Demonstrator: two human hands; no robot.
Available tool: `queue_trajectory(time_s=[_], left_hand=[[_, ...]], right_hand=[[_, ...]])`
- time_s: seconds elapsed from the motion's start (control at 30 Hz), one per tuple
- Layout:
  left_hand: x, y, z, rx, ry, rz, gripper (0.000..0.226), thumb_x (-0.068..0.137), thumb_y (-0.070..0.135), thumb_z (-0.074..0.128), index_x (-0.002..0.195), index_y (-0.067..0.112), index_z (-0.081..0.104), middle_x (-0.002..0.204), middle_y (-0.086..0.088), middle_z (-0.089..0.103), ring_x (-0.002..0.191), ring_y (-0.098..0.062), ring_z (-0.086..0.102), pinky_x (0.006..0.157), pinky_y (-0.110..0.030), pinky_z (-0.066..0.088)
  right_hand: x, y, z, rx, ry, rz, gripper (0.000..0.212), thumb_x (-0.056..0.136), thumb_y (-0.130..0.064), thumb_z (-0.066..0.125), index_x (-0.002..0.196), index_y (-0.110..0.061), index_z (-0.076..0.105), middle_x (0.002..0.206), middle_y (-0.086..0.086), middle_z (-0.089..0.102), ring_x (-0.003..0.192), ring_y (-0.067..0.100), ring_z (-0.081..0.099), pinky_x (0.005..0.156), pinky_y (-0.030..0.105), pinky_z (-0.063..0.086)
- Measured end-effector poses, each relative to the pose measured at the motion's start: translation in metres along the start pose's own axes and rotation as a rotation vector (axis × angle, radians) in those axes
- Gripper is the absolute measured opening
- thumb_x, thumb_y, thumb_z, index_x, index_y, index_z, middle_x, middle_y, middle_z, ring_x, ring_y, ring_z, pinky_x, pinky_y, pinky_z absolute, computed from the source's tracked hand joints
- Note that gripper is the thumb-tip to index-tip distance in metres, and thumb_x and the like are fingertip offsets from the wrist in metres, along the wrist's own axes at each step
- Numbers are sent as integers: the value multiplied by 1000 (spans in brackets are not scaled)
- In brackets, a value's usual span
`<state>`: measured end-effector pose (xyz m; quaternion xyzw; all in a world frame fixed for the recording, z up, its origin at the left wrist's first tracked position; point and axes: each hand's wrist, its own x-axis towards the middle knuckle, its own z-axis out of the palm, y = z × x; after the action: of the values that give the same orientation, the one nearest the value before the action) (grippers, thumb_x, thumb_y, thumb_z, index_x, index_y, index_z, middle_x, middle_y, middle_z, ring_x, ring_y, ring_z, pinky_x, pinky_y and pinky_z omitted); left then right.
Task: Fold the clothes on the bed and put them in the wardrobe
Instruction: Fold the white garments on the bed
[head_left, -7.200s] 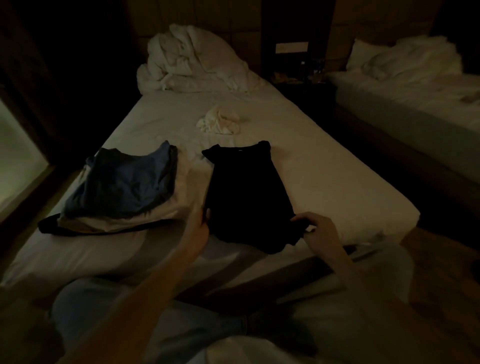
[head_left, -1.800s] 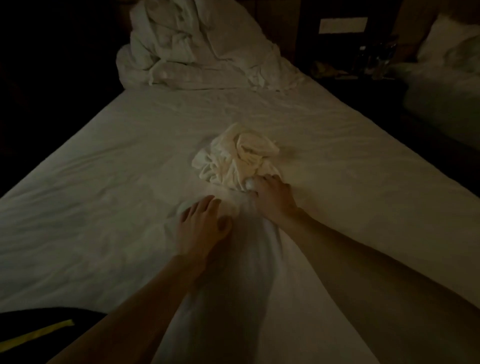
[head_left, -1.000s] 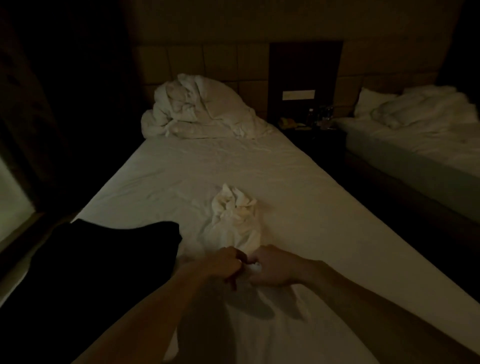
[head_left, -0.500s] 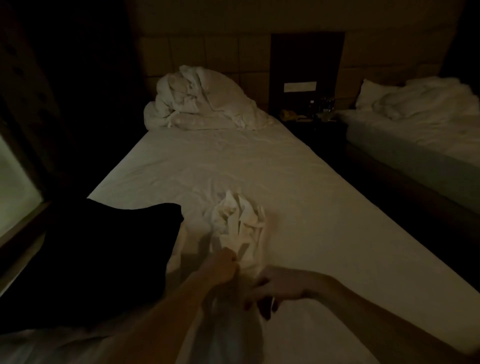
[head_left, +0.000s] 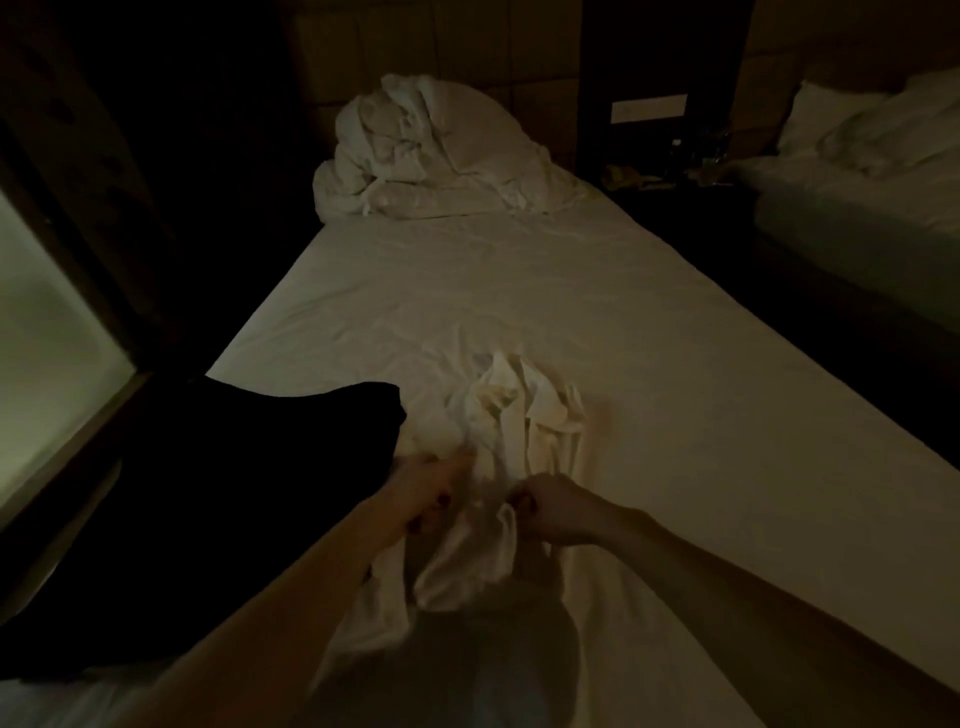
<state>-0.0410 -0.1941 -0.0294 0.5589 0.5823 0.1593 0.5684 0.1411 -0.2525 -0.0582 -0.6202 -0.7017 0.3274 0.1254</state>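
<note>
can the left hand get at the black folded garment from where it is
Probably yes: the left hand grips the crumpled cream cloth right beside the black folded garment, with nothing between them, but must let go first.

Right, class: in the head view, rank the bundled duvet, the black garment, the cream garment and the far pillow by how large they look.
1. Black garment, though it lies nearest the camera.
2. Bundled duvet and cream garment: too alike to rank.
3. Far pillow, partly cut off.

We take this for a dim hotel-style bedroom: a bed (head_left: 597, 291) with its white duvet (head_left: 431, 156) bunched at a panelled headboard (head_left: 457, 47), a cluttered nightstand (head_left: 670, 182), and a second bed (head_left: 857, 208) alongside.
</note>
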Motion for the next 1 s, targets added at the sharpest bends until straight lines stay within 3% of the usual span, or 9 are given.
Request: queue_trajectory(time_s=[0.1,0.17,0.3,0.47,0.6,0.7,0.77,0.83,1.0], left_hand=[[18,-18,21,293,114,219,35,89,35,67,115,12,60,113,-12,64,92,-20,62,73,-26,53],[30,-23,34,293,40,227,56,92,28,64,141,10,43,140,-12,49,123,-24,51,99,-29,43],[50,-21,45,498,126,331,32,90,27,62,112,3,65,113,-15,66,94,-18,58,86,-29,47],[60,-21,34,611,200,367,8,87,10,61,80,14,60,75,3,58,72,-10,54,73,-27,48],[60,-21,28,350,31,276,44,84,20,72,119,18,45,104,5,54,99,-14,55,71,-15,48],[70,-33,37,506,4,382,43,87,30,69,124,13,56,119,0,59,113,-18,56,92,-24,47],[75,-31,32,533,74,381,6,92,14,62,94,9,64,94,-2,64,91,-17,62,74,-17,47],[88,-29,19,554,262,357,21,90,5,60,71,15,56,76,-2,60,79,-21,61,61,-18,40],[93,-23,18,527,641,334,33,83,-4,49,114,0,57,119,-21,52,109,-38,52,87,-36,43]], right_hand=[[1,-3,8,61,-73,39,15,84,-35,60,77,-21,61,80,-1,59,88,24,62,68,24,42],[0,-1,9,153,-111,4,19,85,-41,64,81,-23,64,90,-3,60,93,23,63,73,30,45],[-1,12,-6,343,-91,15,16,86,-29,70,80,-15,74,82,-15,66,79,3,62,72,26,47],[26,48,-25,129,534,183,40,84,-25,68,120,-8,61,112,9,66,108,27,61,86,30,46],[65,53,-18,207,405,317,103,60,-68,65,147,-29,27,124,2,59,116,28,56,96,39,48],[85,49,-6,87,411,375,59,73,-60,59,123,-29,49,123,3,61,114,28,58,92,40,48],[81,51,-13,134,534,357,31,84,-45,61,104,-21,54,111,6,65,105,29,61,81,33,48],[68,64,-29,113,662,370,19,87,-35,61,90,-20,51,103,7,66,100,30,62,76,32,44],[26,122,-68,-225,725,713,20,84,-33,54,101,-24,58,112,4,58,113,28,47,89,41,34]])
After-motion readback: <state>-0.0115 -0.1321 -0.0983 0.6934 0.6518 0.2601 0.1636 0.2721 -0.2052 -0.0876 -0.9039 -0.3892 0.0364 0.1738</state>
